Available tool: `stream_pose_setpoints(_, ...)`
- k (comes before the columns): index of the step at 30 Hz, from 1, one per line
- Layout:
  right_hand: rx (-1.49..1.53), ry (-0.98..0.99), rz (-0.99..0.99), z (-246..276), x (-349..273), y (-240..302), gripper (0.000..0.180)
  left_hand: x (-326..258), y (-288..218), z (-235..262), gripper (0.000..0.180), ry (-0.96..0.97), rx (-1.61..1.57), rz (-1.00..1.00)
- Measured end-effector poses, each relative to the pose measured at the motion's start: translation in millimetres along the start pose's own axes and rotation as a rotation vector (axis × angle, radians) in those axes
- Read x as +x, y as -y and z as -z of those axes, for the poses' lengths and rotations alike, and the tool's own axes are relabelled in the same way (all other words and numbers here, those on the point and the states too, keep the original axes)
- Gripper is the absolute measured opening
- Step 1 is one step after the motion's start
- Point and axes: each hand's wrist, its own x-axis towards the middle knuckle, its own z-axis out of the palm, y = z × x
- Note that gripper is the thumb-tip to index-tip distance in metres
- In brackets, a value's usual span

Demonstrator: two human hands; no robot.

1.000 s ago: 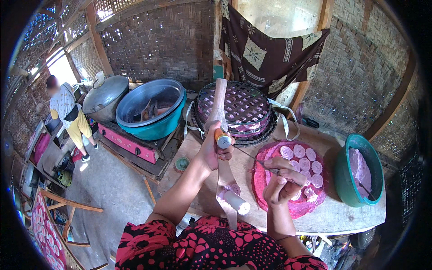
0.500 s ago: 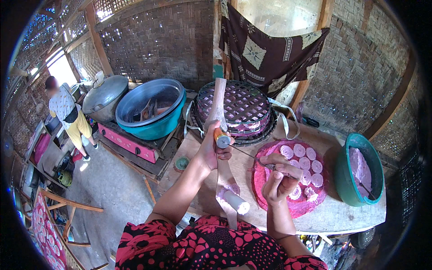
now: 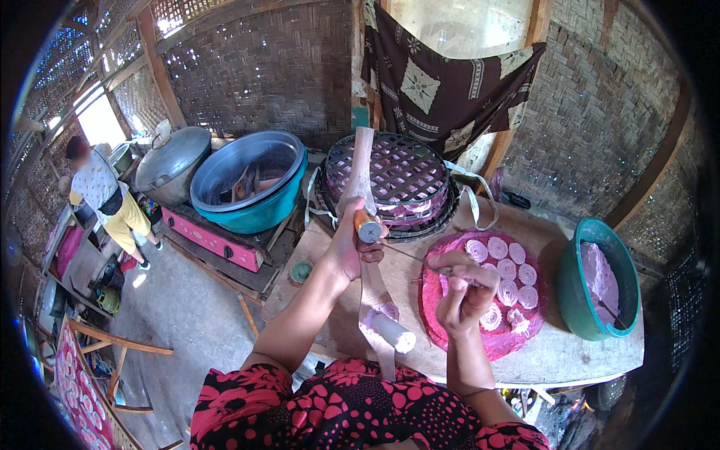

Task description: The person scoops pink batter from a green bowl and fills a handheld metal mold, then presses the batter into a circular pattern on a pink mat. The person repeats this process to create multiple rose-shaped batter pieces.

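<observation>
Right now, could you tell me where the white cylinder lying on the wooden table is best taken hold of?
Probably around the middle of the white cylinder, fingers closing across its round sides from above. It lies flat on the wooden table, its end toward the person, clear of both hands.

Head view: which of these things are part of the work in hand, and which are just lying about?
In use:
left hand gripping the long tool
right hand over the pink tray
pink spiral pieces on that tray
green bowl of pink paste

Lying about:
woven basket
blue basin
grey lid
patterned cloth
</observation>
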Motion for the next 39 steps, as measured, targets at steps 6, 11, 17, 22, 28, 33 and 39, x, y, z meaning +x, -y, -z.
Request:
stream_pose_setpoints(6, -0.044, -0.05, 0.083, 0.4, -0.4, -1.3, 0.018, -0.8, -0.2, -2.5, 0.049, 0.057, 0.007, -0.004)
stream_pose_setpoints(11, -0.066, -0.001, 0.06, 1.7, -0.6, -4.3, 0.021, 3.7, 1.2, 0.6, 0.049, 0.054, -0.012, 0.015)
stream_pose_setpoints(17, -0.029, -0.03, 0.064, 1.3, -2.0, -6.2, 0.017, 4.1, 1.4, 0.3, 0.05, 0.024, 0.018, 0.007)
stream_pose_setpoints(22, -0.035, -0.042, 0.047, 1.9, -0.3, -5.4, 0.015, 1.6, 2.4, -3.9, 0.05, 0.017, 0.024, 0.003)
stream_pose_setpoints(28, -0.068, -0.056, 0.08, 0.5, 2.9, -4.8, 0.01, 4.5, 3.1, -2.5, 0.05, 0.03, 0.005, 0.024)
stream_pose_setpoints(33, -0.12, -0.006, 0.08, 5.8, 1.3, -5.6, 0.016, 7.0, 4.9, 1.8, 0.05, 0.033, -0.008, 0.037)
stream_pose_setpoints(39, -0.034, -0.026, 0.059, 7.0, -2.8, -5.5, 0.017, 4.4, 6.8, 0.2, 0.049, -0.019, 0.005, 0.014)
